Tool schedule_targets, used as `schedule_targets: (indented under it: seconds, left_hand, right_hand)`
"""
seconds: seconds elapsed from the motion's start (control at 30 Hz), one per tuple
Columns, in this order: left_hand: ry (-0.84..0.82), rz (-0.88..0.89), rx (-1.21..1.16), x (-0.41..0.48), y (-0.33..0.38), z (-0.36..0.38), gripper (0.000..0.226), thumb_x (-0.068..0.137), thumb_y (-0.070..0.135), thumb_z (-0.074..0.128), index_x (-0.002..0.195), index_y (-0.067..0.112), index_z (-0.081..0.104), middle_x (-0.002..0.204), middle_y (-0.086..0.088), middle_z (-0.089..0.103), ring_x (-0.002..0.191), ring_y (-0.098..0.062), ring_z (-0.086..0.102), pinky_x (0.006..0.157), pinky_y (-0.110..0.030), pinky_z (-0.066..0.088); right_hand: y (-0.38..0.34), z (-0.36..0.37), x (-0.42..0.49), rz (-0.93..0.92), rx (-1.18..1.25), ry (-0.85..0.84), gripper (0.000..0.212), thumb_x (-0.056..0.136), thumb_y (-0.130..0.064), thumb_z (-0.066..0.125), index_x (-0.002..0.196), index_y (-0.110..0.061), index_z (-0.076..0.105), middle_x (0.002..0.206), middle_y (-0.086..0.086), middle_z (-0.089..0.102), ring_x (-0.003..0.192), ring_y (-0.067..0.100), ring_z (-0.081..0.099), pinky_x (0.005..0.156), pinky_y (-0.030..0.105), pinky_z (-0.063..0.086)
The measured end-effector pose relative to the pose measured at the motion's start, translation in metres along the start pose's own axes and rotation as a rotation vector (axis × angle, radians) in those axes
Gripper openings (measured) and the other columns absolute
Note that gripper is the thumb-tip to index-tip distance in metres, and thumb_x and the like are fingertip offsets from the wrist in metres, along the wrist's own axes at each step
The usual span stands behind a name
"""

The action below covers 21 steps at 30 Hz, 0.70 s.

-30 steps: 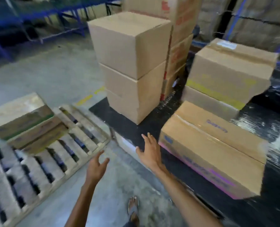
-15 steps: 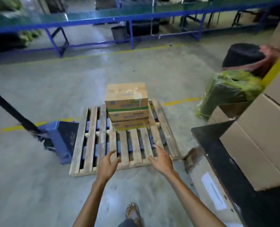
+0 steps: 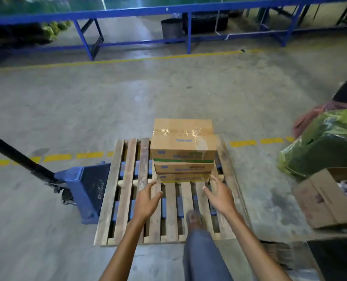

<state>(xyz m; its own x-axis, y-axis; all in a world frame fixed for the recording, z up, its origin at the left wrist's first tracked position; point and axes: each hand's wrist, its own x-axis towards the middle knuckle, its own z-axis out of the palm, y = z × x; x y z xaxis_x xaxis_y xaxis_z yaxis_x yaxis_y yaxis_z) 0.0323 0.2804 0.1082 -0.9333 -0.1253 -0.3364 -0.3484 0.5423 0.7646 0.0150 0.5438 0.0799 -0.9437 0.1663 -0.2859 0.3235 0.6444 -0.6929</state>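
Empty hands, closing in on the 3-box stack

My fingers (image 3: 151, 184) are spread and loose, gripping nothing. My left hand (image 3: 147, 201) and right hand (image 3: 221, 196) hover over the pallet (image 3: 126, 199) at lower centre, just short of the bottom carton's corners. The stack of 3 cartons (image 3: 183, 159) sits mid-frame on the pallet's far right part, with the taped top box (image 3: 182, 138) uppermost. If I grab low, I reckon the upper 2 could slide off. My foot (image 3: 194, 219) stands on slats with open gaps and could catch in one. The pallet jack (image 3: 87, 189) crowds the left.
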Motion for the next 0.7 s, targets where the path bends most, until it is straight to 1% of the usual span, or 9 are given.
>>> schedule_targets:
  seconds: [0.1, 0.17, 0.2, 0.27, 0.3, 0.37, 0.5, 0.6, 0.7]
  left_hand:
    - [0.021, -0.013, -0.003, 0.071, 0.021, -0.004, 0.054, 0.097, 0.024, 0.067, 0.147, 0.015, 0.051, 0.137, -0.006, 0.064, 0.124, -0.020, 0.060, 0.094, -0.028, 0.044]
    - [0.032, -0.019, -0.009, 0.135, 0.035, -0.003, 0.054, 0.097, 0.023, 0.067, 0.147, 0.014, 0.050, 0.124, 0.001, 0.067, 0.096, -0.002, 0.061, 0.081, -0.024, 0.042]
    - [0.035, -0.034, -0.010, 0.164, 0.043, -0.003, 0.055, 0.097, 0.023, 0.067, 0.148, 0.013, 0.050, 0.128, -0.001, 0.065, 0.093, 0.001, 0.057, 0.082, -0.025, 0.041]
    - [0.038, -0.099, 0.009, 0.235, 0.053, -0.001, 0.058, 0.097, 0.026, 0.068, 0.150, 0.014, 0.048, 0.144, -0.009, 0.058, 0.114, -0.012, 0.058, 0.093, -0.031, 0.043]
    - [0.038, -0.133, 0.020, 0.278, 0.053, 0.004, 0.059, 0.097, 0.027, 0.068, 0.150, 0.014, 0.048, 0.146, -0.011, 0.057, 0.125, -0.020, 0.057, 0.098, -0.036, 0.045]
    - [0.035, -0.203, 0.043, 0.330, 0.057, 0.007, 0.061, 0.096, 0.025, 0.069, 0.151, 0.014, 0.045, 0.146, -0.014, 0.056, 0.133, -0.031, 0.054, 0.105, -0.042, 0.044]
    - [0.035, -0.368, 0.038, 0.467, 0.048, 0.034, 0.066, 0.095, 0.021, 0.070, 0.153, 0.011, 0.041, 0.152, -0.013, 0.049, 0.139, -0.031, 0.047, 0.106, -0.036, 0.038]
    - [0.062, -0.452, 0.031, 0.540, 0.025, 0.050, 0.081, 0.091, 0.038, 0.074, 0.157, 0.016, 0.033, 0.156, -0.012, 0.044, 0.141, -0.033, 0.045, 0.112, -0.044, 0.037]
    - [0.061, -0.552, -0.011, 0.590, -0.007, 0.061, 0.098, 0.083, 0.060, 0.074, 0.160, 0.023, 0.027, 0.160, -0.009, 0.040, 0.143, -0.032, 0.044, 0.114, -0.046, 0.037]
  right_hand:
    - [-0.011, -0.004, 0.072, 0.032, 0.027, 0.030, 0.064, 0.094, -0.045, 0.067, 0.149, -0.018, 0.047, 0.148, 0.006, 0.055, 0.135, 0.027, 0.051, 0.106, 0.037, 0.044]
    - [-0.017, -0.004, 0.137, 0.057, 0.038, 0.030, 0.066, 0.094, -0.046, 0.066, 0.150, -0.018, 0.046, 0.150, 0.007, 0.052, 0.138, 0.027, 0.049, 0.108, 0.039, 0.043]
    - [-0.019, -0.004, 0.167, 0.062, 0.037, 0.032, 0.066, 0.094, -0.046, 0.066, 0.151, -0.018, 0.045, 0.152, 0.007, 0.050, 0.139, 0.027, 0.048, 0.110, 0.039, 0.041]
    - [-0.023, -0.001, 0.239, 0.101, 0.019, 0.019, 0.068, 0.095, -0.044, 0.065, 0.152, -0.015, 0.042, 0.154, 0.008, 0.047, 0.140, 0.027, 0.045, 0.112, 0.039, 0.038]
    - [-0.023, 0.003, 0.280, 0.121, 0.012, 0.003, 0.069, 0.095, -0.043, 0.065, 0.152, -0.013, 0.041, 0.155, 0.009, 0.045, 0.141, 0.028, 0.044, 0.113, 0.038, 0.035]
    - [-0.020, 0.005, 0.329, 0.174, 0.004, -0.008, 0.072, 0.095, -0.043, 0.066, 0.154, -0.011, 0.039, 0.158, 0.010, 0.041, 0.144, 0.029, 0.039, 0.116, 0.038, 0.031]
    - [0.009, 0.027, 0.456, 0.328, 0.000, 0.015, 0.088, 0.087, -0.057, 0.068, 0.156, -0.016, 0.032, 0.159, 0.009, 0.039, 0.146, 0.030, 0.036, 0.118, 0.045, 0.031]
    - [0.032, 0.037, 0.525, 0.423, 0.027, 0.070, 0.102, 0.080, -0.061, 0.076, 0.158, -0.018, 0.027, 0.161, 0.008, 0.036, 0.147, 0.030, 0.035, 0.118, 0.042, 0.029]
    - [0.058, 0.054, 0.572, 0.508, 0.064, 0.047, 0.116, 0.069, -0.071, 0.078, 0.160, -0.029, 0.020, 0.160, 0.007, 0.040, 0.144, 0.032, 0.040, 0.114, 0.043, 0.037]
